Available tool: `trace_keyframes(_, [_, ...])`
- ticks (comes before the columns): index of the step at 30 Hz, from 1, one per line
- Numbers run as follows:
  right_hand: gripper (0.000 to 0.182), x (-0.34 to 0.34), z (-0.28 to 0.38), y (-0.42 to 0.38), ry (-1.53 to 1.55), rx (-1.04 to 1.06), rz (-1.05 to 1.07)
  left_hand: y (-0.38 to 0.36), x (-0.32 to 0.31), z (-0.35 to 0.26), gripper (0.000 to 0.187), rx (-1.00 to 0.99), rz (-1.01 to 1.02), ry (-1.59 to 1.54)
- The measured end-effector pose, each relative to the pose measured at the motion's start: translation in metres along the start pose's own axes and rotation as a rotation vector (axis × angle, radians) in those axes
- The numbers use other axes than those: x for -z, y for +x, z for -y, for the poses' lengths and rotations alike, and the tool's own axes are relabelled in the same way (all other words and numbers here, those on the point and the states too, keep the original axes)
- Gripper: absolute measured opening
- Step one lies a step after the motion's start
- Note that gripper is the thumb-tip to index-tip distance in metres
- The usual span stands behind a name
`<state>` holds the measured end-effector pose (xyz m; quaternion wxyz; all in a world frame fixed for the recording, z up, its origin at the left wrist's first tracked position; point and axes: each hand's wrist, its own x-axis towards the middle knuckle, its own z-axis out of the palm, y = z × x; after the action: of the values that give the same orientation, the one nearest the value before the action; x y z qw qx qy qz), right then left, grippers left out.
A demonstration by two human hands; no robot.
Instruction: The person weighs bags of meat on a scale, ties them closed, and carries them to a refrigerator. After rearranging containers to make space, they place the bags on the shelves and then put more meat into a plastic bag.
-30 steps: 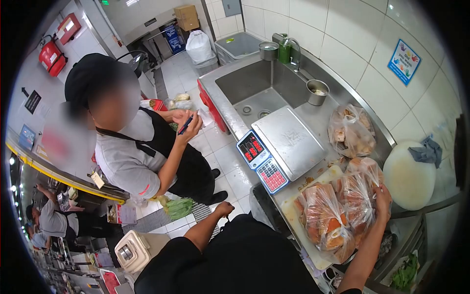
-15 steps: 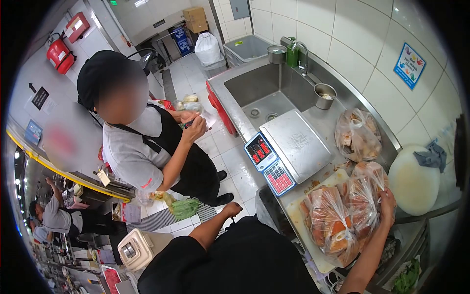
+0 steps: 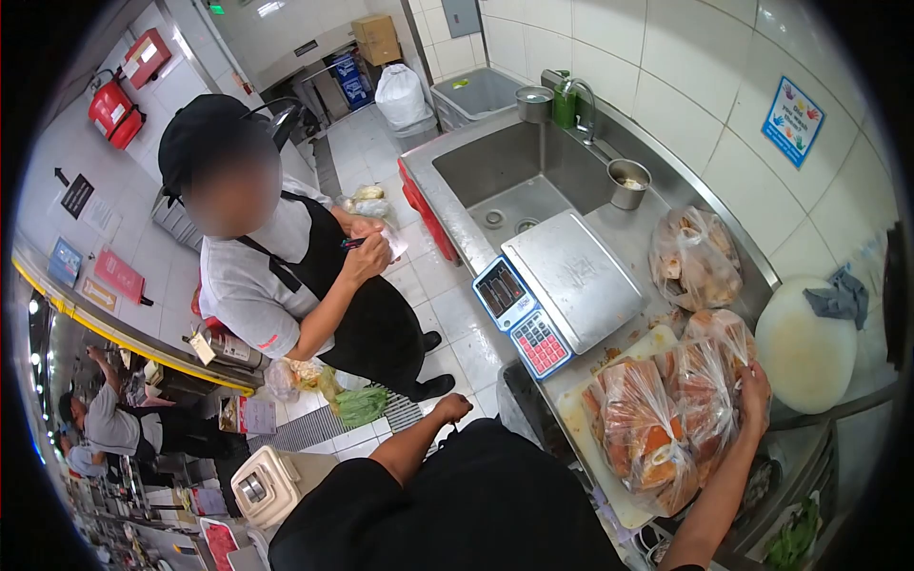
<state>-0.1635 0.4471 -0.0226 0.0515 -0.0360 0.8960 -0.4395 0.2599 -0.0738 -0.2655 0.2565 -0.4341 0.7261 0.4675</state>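
My right hand has its fingers curled against the right edge of a clear plastic bag of orange-brown meat pieces. Beside it, a second tied plastic bag of similar pieces lies on a pale cutting board. My left hand is held in front of my body with the fingers curled in; whatever is inside them is hidden. Up and left of the bags stands a digital scale with a bare metal plate. A further bag of browned pieces rests behind the scale, toward the wall.
A steel sink with a faucet and a metal cup adjoins the scale. A round white board leans at the right. A co-worker stands across, holding a pen and paper. Bags of vegetables lie on the floor.
The red digits on the scale have become dim. The co-worker's pen hand has shifted slightly onto the paper, with the head turned a little. Both my hands stay put.
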Motion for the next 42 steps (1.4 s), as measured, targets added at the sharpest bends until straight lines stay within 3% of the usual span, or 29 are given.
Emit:
trace_keyframes(3, [0.035, 0.003, 0.025, -0.015, -0.155, -0.106, -0.057, -0.004, 0.001, -0.002, 0.038, -0.048, -0.029, -0.023])
trace_keyframes(6, [0.037, -0.003, -0.024, 0.009, -0.308, -0.079, -0.199, 0.016, -0.002, 0.015, 0.031, -0.074, -0.049, -0.012])
trace_keyframes(7, [0.039, -0.002, -0.012, 0.002, -0.311, -0.052, -0.207, 0.013, -0.002, 0.01, 0.03, 0.004, -0.037, -0.056])
trace_keyframes(8, [0.042, -0.002, 0.031, -0.023, -0.176, -0.091, -0.192, 0.014, 0.0, 0.01, 0.029, -0.005, -0.013, -0.084])
trace_keyframes(9, [0.044, -0.001, 0.034, -0.023, -0.216, -0.076, -0.19, 0.001, 0.003, -0.002, 0.028, -0.02, -0.03, -0.078])
trace_keyframes(13, [0.026, 0.006, 0.035, -0.018, 0.064, -0.06, 0.037, -0.006, 0.008, -0.021, 0.025, -0.065, 0.017, -0.101])
trace_keyframes(23, [0.021, 0.006, 0.018, -0.007, 0.063, -0.059, 0.045, -0.02, 0.012, -0.065, 0.026, -0.194, 0.031, -0.047])
trace_keyframes(25, [0.021, 0.006, 0.016, -0.006, 0.027, -0.03, 0.056, -0.057, 0.011, -0.105, 0.026, -0.659, -0.343, 0.098])
trace_keyframes(26, [0.021, 0.006, 0.016, -0.005, 0.025, -0.038, 0.046, -0.086, 0.01, -0.134, 0.026, -0.666, -0.332, 0.102])
trace_keyframes(28, [0.022, 0.007, 0.019, -0.004, 0.011, -0.054, 0.074, -0.149, 0.006, -0.199, 0.02, -0.861, -0.392, 0.043])
trace_keyframes(30, [0.023, 0.011, 0.024, -0.003, -0.016, -0.06, 0.089, -0.195, -0.01, -0.247, 0.013, -1.11, -0.27, -0.011])
trace_keyframes(32, [0.025, 0.013, 0.039, -0.009, -0.023, -0.1, 0.1, -0.227, -0.033, -0.29, 0.022, -1.537, -0.221, 0.132])
trace_keyframes(34, [0.026, 0.021, 0.053, -0.009, -0.024, -0.083, 0.049, -0.249, -0.06, -0.331, 0.032, -1.741, -0.115, 0.23])
trace_keyframes(36, [0.026, 0.033, 0.057, -0.002, -0.018, -0.072, -0.006, -0.261, -0.082, -0.359, 0.038, -1.757, -0.042, 0.347])
trace_keyframes(38, [0.026, 0.048, 0.054, 0.008, -0.209, 0.035, 0.005, -0.26, -0.097, -0.372, 0.04, -1.78, 0.0, 0.472])
trace_keyframes(42, [0.025, 0.059, 0.069, -0.01, -0.162, -0.038, 0.02, -0.241, -0.112, -0.38, 0.038, -1.751, 0.073, 0.596])
